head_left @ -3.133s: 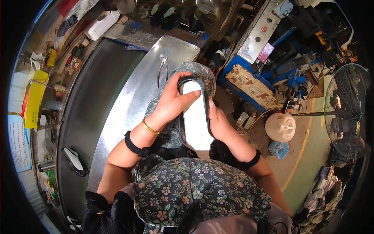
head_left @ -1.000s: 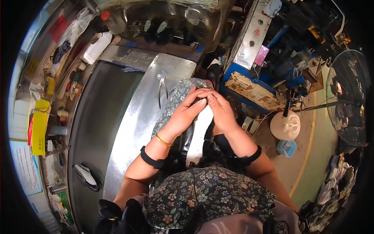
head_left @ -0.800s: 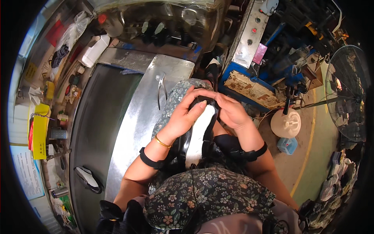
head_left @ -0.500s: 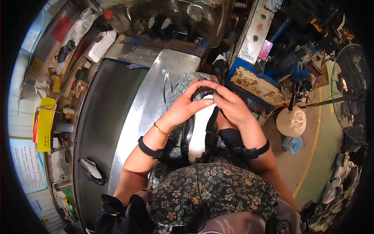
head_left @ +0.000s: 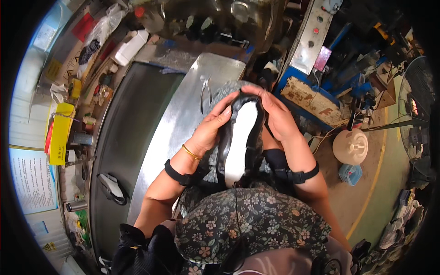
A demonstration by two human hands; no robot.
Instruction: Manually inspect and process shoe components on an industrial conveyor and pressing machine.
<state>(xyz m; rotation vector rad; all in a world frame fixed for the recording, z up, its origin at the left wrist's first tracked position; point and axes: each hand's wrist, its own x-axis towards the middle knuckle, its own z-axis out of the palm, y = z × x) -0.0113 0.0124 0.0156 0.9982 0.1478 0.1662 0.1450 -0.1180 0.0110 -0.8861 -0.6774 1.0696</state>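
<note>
A black shoe upper (head_left: 241, 137) with a long white insole facing up lies over my lap, its toe end pointing away from me. My left hand (head_left: 216, 120) cups the left side of the toe, thumb along the edge and fingers reaching round the front. Around the toe's right side curves my right hand (head_left: 276, 113), its fingers bent over the black rim. Pincers (head_left: 205, 95) with long handles rest on the shiny metal table (head_left: 172, 107) ahead and left of my left hand.
A dark conveyor belt (head_left: 137, 119) runs along the left, carrying another shoe (head_left: 111, 188). Shelves beyond it hold a yellow box (head_left: 62, 137) and a white bottle (head_left: 130, 48). On the right are a blue machine (head_left: 311, 98), a cream lidded container (head_left: 350, 146) and a fan (head_left: 415, 105).
My thumbs have moved off the white insole and apart, out to the sides of the toe. More of the insole now shows. The whole view has shifted slightly.
</note>
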